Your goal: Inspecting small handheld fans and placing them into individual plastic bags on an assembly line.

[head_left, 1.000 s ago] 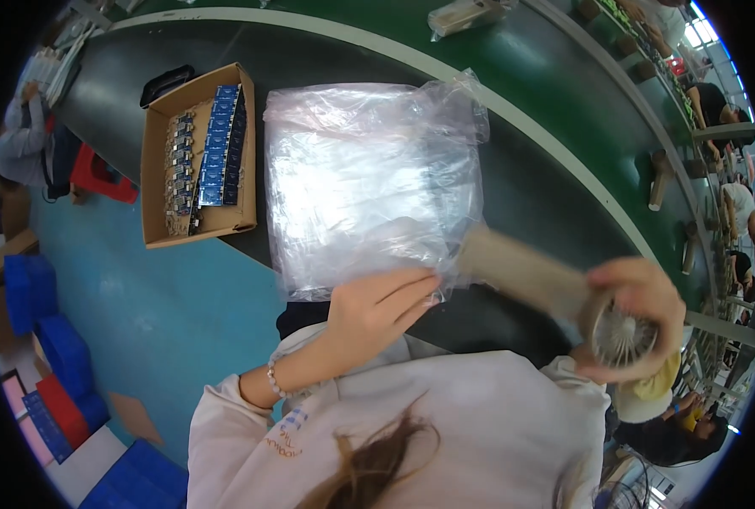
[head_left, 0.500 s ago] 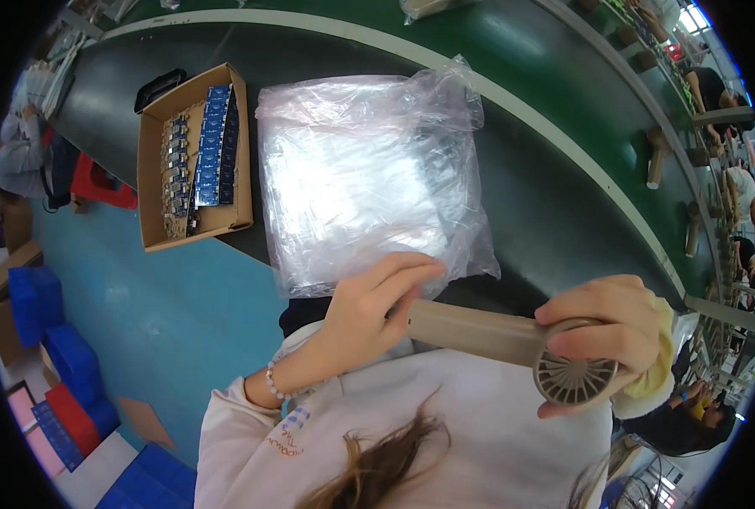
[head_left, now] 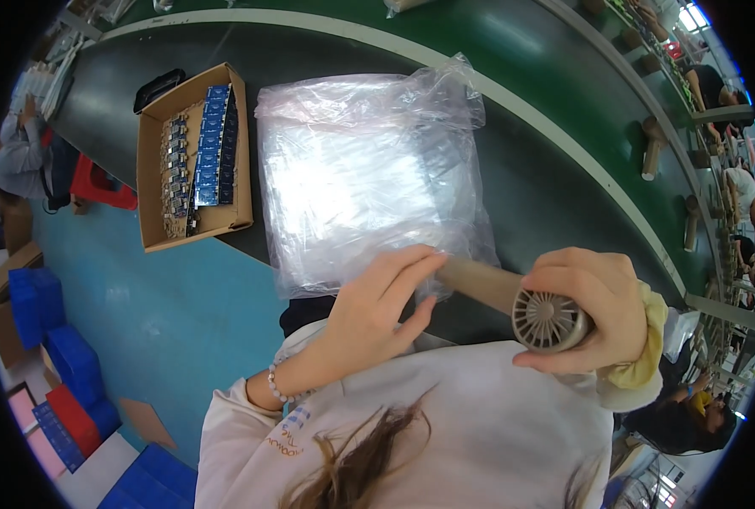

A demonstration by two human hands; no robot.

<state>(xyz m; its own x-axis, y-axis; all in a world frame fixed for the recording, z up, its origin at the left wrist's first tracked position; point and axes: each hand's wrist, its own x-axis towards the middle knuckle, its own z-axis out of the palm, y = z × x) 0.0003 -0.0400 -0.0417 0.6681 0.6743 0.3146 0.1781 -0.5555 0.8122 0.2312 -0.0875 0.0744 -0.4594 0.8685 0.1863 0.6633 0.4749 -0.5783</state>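
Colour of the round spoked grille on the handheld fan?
Round spoked grille: greyish beige, dark gaps between spokes; head view.

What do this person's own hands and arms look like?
The left hand is ungloved, with a pale round-beaded bracelet and a white fabric sleeve. The right hand is ungloved too, with pale yellow fabric around the wrist, beside white sleeve cloth.
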